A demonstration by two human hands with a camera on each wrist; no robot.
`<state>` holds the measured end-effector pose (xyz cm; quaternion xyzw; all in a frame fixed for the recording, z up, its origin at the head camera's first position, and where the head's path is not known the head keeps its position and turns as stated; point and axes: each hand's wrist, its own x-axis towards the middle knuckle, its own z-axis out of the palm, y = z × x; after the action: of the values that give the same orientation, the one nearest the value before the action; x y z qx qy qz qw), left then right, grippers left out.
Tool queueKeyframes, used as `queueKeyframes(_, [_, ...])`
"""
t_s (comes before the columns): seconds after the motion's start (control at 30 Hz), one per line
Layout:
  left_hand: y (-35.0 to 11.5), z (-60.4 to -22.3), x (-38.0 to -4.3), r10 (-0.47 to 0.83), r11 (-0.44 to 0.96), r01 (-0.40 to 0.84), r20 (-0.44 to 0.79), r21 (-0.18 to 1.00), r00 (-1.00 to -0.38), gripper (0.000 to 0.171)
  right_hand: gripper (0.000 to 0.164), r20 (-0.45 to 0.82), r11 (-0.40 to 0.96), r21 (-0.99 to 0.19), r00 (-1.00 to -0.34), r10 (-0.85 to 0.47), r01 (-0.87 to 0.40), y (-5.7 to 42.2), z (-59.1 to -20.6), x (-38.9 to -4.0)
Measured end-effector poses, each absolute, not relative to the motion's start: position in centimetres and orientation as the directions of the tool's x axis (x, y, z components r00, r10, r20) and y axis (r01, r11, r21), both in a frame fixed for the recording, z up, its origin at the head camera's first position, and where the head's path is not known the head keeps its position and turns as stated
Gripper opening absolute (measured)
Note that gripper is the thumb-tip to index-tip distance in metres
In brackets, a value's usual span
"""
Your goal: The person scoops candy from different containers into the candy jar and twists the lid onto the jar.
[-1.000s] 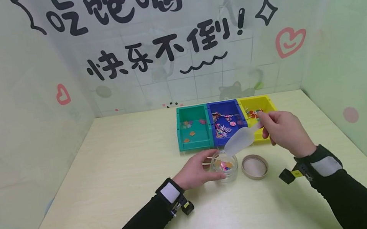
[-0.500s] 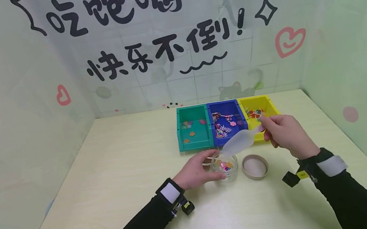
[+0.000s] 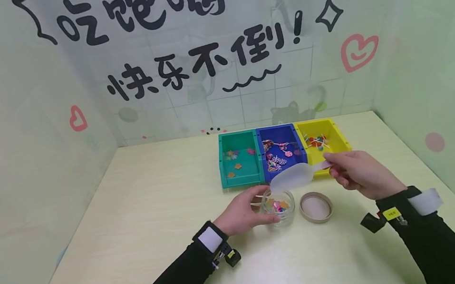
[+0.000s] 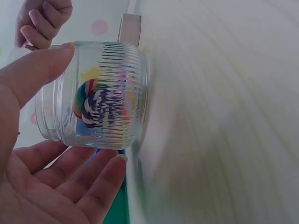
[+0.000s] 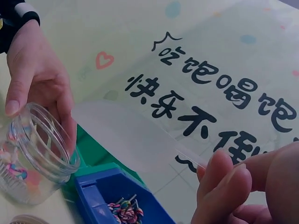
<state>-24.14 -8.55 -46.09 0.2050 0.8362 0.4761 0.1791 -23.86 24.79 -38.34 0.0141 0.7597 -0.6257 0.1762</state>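
My left hand point(image 3: 243, 213) holds a clear glass jar point(image 3: 284, 218) on the table, thumb on one side and fingers on the other. Inside the jar lie small colourful pieces; a rainbow swirl and a dark-and-white striped piece point(image 4: 100, 107) show through the ribbed glass in the left wrist view. My right hand point(image 3: 361, 173) pinches the handle of a translucent white plastic scoop point(image 3: 292, 177). The scoop's bowl hangs just above the jar's far rim, and no pieces are visible in it. A round lid point(image 3: 315, 207) rests on the table right of the jar.
Behind the jar stand three joined bins. The green bin point(image 3: 248, 170) has several flower-like pieces, the blue bin point(image 3: 280, 132) striped and swirled pieces, the yellow bin point(image 3: 338, 144) small lollipop-like sticks. A printed wall point(image 3: 223, 109) closes off the table's back.
My right hand has come down and slightly right, lowering the scoop's handle so the scoop lies flatter. Its bowl tip has shifted a little left. The left hand and jar have stayed put.
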Motion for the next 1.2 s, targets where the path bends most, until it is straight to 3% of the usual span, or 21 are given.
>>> queueKeyframes(0.2, [-8.6,-46.0,-24.2,0.516,0.459,0.181,-0.095,0.87,-0.851,0.082,0.034,-0.291,0.073,-0.957,-0.919,-0.264,0.282,25.3,-38.4,-24.0])
queueKeyframes(0.5, [-8.7,-45.8,-24.2,0.509,0.493,0.193,-0.101,0.848,-0.855,0.081,0.029,-0.26,-0.04,-0.957,-0.911,-0.319,0.287,25.3,-38.1,-23.7])
queueKeyframes(0.87, [-9.8,-44.1,-25.0,0.41,0.478,0.226,0.012,0.849,-0.912,0.063,0.023,-0.183,-0.047,-0.978,-0.943,-0.277,0.203,25.5,-37.8,-23.8])
queueKeyframes(1.2, [-10.9,-43.2,-26.4,0.272,0.483,0.244,0.12,0.841,-0.955,0.058,0.022,-0.146,-0.05,-0.986,-0.968,-0.204,0.159,25.7,-36.7,-23.9])
